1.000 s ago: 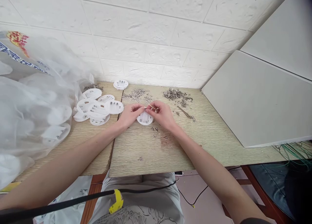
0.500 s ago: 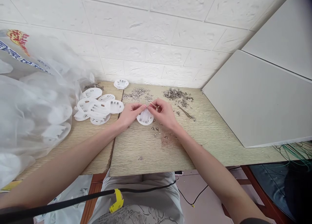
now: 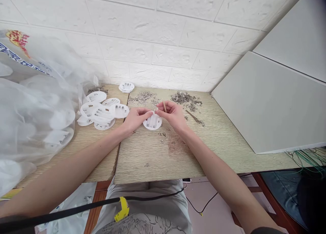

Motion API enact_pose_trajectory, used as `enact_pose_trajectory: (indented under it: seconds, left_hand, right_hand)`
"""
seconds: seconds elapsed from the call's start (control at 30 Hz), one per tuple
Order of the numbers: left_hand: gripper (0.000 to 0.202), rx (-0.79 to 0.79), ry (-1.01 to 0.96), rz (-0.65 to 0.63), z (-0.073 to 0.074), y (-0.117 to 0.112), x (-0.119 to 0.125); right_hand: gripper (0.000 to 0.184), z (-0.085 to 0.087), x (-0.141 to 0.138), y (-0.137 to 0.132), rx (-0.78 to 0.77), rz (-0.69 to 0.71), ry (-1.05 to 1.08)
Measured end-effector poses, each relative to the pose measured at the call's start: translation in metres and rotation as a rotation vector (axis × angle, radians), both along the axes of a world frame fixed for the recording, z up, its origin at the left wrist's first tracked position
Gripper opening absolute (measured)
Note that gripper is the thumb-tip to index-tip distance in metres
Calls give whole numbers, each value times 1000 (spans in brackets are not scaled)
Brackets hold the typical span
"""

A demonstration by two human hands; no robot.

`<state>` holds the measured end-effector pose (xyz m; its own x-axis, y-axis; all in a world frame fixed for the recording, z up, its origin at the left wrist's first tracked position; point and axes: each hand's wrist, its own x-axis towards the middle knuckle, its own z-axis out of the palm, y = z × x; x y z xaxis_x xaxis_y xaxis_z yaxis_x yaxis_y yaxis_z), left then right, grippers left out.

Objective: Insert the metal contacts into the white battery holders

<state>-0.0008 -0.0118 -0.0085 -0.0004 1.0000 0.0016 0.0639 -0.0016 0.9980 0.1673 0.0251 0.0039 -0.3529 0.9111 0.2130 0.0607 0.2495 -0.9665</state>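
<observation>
A white round plastic battery holder (image 3: pixel 152 122) with slots and metal contacts lies on the table between my hands. My left hand (image 3: pixel 137 119) is closed, its thumb and fingers gripping the upper left of the holder's rim. At the top edge of the holder, my right hand (image 3: pixel 173 115) is closed in a pinch on a tiny metal contact piece (image 3: pixel 155 110). A thin tan stick-like tool (image 3: pixel 164 106) also sticks up from the fingers of that hand. Several loose metal contacts (image 3: pixel 164 134) lie just right of and below the holder.
White round holders (image 3: pixel 102 113) are piled at left beside a large clear plastic bag (image 3: pixel 51 101). Small metal pieces form heaps (image 3: pixel 184 98) near the wall. Tweezers (image 3: pixel 193 116) lie at right. A grey-white panel (image 3: pixel 275 105) leans at right, and a black cable (image 3: pixel 89 207) crosses in front.
My right hand has shifted slightly up and away from the holder's top edge, and the tan tool stands more upright in it. The holder is a little more uncovered; my left hand stays.
</observation>
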Motion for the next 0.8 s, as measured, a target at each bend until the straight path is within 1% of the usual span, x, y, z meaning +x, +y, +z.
enact_pose_trajectory:
  seconds: [0.1, 0.2, 0.3, 0.37, 0.43, 0.5, 0.6, 0.7, 0.8]
  left_hand:
    - [26, -10, -31, 17, 0, 1, 0]
    - [27, -18, -55, 37, -1, 1, 0]
    - [26, -20, -83, 37, -1, 2, 0]
    - [26, -22, -97, 43, -1, 2, 0]
    - [26, -27, -103, 50, -2, 2, 0]
    - [27, -32, -107, 52, -3, 2, 0]
    - [27, -38, -112, 51, -2, 2, 0]
    - [25, -55, -108, 66, -1, 2, 0]
    - [23, -62, -94, 76, 0, 2, 1]
  right_hand:
    - [17, 2, 1, -1, 100, -3, -122]
    - [9, 4, 2, -2, 275, -57, -258]
    - [9, 6, 5, -1, 443, -70, -345]
    - [11, 7, 8, 1, 506, -54, -401]
    - [11, 8, 10, 3, 532, -45, -450]
    - [10, 9, 11, 3, 522, -49, -478]
    - [7, 11, 10, 3, 428, -75, -465]
    - [4, 13, 9, 2, 297, -104, -387]
    - [7, 12, 8, 1, 190, -93, -270]
